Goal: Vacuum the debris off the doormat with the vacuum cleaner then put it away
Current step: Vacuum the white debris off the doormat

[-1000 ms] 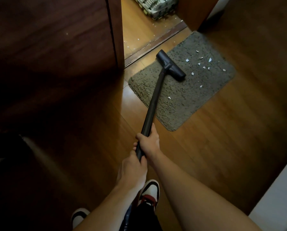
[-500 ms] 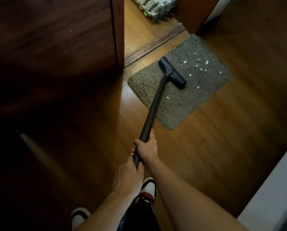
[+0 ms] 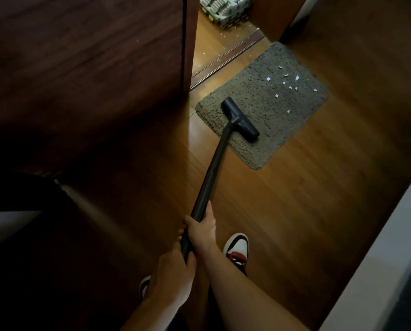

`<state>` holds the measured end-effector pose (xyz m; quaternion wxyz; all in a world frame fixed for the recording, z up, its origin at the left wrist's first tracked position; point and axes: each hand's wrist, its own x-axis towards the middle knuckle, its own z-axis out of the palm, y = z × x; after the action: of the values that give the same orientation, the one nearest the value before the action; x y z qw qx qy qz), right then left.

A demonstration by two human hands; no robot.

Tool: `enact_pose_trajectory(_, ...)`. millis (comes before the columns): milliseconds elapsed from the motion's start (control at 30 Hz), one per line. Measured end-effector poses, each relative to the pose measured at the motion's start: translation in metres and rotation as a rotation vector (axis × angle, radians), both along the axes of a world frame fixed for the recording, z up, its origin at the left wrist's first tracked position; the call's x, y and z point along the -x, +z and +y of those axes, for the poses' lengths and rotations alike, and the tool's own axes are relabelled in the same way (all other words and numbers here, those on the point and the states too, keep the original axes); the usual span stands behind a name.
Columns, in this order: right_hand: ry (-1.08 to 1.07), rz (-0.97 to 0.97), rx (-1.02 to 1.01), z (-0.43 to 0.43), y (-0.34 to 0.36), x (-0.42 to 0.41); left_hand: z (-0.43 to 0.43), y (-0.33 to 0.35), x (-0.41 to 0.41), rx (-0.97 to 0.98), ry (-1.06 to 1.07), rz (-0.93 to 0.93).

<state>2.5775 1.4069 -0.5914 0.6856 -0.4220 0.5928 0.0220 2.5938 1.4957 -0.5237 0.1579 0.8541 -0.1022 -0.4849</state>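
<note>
View from the head, looking down and forward. Nearest the viewer, the left hand grips the lower end of the vacuum cleaner's black tube, its fingers curled round it. Just above it, the right hand holds the same tube, fingers wrapped round it and thumb lying along its upper side. Both forearms enter from the bottom edge. Below the hands, a white, red and black right shoe stands on the wooden floor; the left shoe is mostly hidden behind the left wrist. A pale wall runs along the right side.

The tube slants up and to the right to a black T-shaped nozzle, which sits on the near left part of the grey doormat, close to its near edge. The doormat lies at an angle on the floor in front of a doorway. Small white scraps are scattered over its far right part, well apart from the nozzle.

To the left stands a dark wooden door. Beyond the doormat a threshold strip crosses the doorway, with a few white specks on the floor near it. Farthest off, a stack of pale foam tiles lies on the floor of the next room.
</note>
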Motion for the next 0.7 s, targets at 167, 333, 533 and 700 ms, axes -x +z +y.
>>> enact_pose_trajectory(167,-0.059,0.023,0.014,0.04,0.011,0.013,0.034,0.015,0.004,-0.043,-0.074,0.038)
enact_pose_trajectory(333,-0.1,0.034,0.008,0.044,0.014,0.028,0.034,0.017,0.014,-0.059,-0.092,0.085)
enact_pose_trajectory(533,-0.093,0.013,0.03,0.015,0.011,0.035,0.004,0.015,0.022,-0.085,-0.133,0.045)
enact_pose_trajectory(700,-0.134,-0.012,0.017,-0.029,0.007,0.037,-0.036,0.012,0.024,-0.038,-0.117,0.056)
